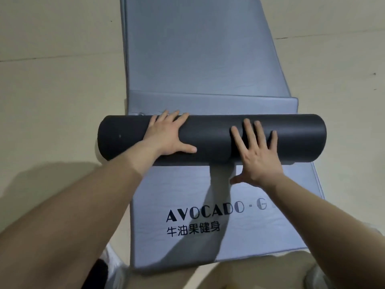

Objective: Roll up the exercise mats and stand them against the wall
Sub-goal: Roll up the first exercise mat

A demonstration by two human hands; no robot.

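The dark roll [212,138] is lying crosswise on the grey mat [204,59], its long axis running left to right — square to the person's forearms. Both hands are resting flat on it with fingers spread, gripping nothing: the left hand [168,134] is sitting over the crest, while the right hand [257,151] is hanging nearer, thumb off the roll. The flat mat is stretching away ahead, beyond the fingertips — likely the push direction.
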